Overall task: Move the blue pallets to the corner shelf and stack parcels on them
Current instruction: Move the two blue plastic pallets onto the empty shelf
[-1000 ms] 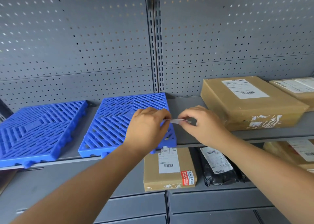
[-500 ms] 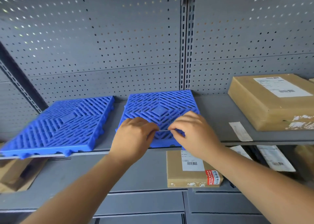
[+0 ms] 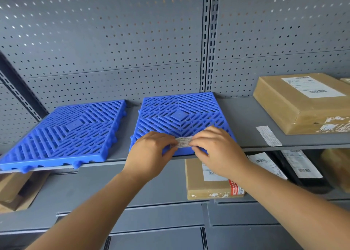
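Two blue pallets lie flat on the grey upper shelf (image 3: pixel 244 117). The right-hand pallet (image 3: pixel 180 117) sits just left of the slotted upright post (image 3: pixel 207 41) of the perforated back panel (image 3: pixel 106 41), its rear edge close to that panel and its front edge at the shelf lip. The left-hand pallet (image 3: pixel 70 130) lies beside it, separated by a narrow strip of bare shelf, with its front feet overhanging the shelf lip.

A narrow white label strip (image 3: pixel 182 142) lies across the front portion of the right-hand pallet. The left hand (image 3: pixel 151 155) pinches the strip's left end between thumb and fingertips; the right hand (image 3: pixel 217 149) pinches its right end in the same manner. Both hands are closed on the strip, close together, with only the short printed length of strip visible between them. Whether the strip is pressed against the pallet surface or held just above it cannot be determined.

To the right of the right-hand pallet, on the same shelf, a loose white paper slip (image 3: pixel 268 136) lies flat. Beyond it rests a brown parcel (image 3: pixel 303 105) with a shipping label on top.

On the lower shelf, below the right-hand pallet, a smaller brown parcel (image 3: pixel 206 185) bears a barcode label and a red sticker. Dark bagged parcels (image 3: pixel 303 175) with white labels lie to its right.
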`<state>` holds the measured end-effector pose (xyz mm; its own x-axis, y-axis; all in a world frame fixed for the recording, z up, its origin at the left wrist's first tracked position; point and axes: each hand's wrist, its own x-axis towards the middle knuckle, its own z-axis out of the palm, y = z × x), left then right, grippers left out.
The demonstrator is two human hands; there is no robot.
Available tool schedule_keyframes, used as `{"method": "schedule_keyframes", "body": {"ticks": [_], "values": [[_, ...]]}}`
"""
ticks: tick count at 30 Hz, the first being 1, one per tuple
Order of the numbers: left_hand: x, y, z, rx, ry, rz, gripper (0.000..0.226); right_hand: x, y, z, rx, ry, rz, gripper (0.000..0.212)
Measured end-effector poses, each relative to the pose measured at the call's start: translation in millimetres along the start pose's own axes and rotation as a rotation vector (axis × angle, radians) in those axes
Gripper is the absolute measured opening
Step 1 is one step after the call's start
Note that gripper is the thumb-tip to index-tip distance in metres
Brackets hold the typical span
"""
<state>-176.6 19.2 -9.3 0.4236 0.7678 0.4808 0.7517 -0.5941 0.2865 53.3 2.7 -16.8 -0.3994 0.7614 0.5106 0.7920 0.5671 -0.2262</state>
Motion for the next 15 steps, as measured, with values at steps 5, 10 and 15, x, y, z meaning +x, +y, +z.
{"method": "schedule_keyframes", "body": {"ticks": [5,10,15], "values": [[2.2,1.2,-1.1,-0.003,-0.027,-0.037,0.022,-1.6,-0.5,-1.4,-0.005,-0.011,0.018,0.015],[6.8,10.2,-4.1,-0.019,-0.033,-0.076,0.027,-5.0,0.4,-17.6,-0.005,0.003,0.068,0.027],[20.5,41.7,4.2,0.032,0.015,0.006,0.030,-17.0,35.5,-48.3,-0.017,0.031,0.217,0.026]]}}
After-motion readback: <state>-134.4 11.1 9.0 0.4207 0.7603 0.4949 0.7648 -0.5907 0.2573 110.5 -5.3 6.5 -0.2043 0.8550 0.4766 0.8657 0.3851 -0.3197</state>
